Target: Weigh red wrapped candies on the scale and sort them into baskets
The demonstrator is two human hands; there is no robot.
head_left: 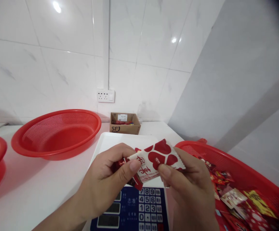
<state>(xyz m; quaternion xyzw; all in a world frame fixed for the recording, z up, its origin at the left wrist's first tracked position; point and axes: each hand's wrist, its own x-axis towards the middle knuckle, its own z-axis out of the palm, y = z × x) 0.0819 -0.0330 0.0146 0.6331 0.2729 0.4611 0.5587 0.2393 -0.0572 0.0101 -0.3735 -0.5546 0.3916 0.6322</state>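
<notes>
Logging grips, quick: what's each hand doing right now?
Left hand: closed, holding the white-and-red packet and dark-red wrapping.
Right hand: closed, pinching the same packet's other end.

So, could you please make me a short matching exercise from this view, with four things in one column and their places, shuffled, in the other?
Things
1. white-and-red packet
2. cardboard box
3. number keypad
4. power socket

Places
A. on the tiled wall
B. between the left hand and the right hand
C. on a blue panel
D. standing on the white table

Right pairs: 1-B; 2-D; 3-C; 4-A
</notes>
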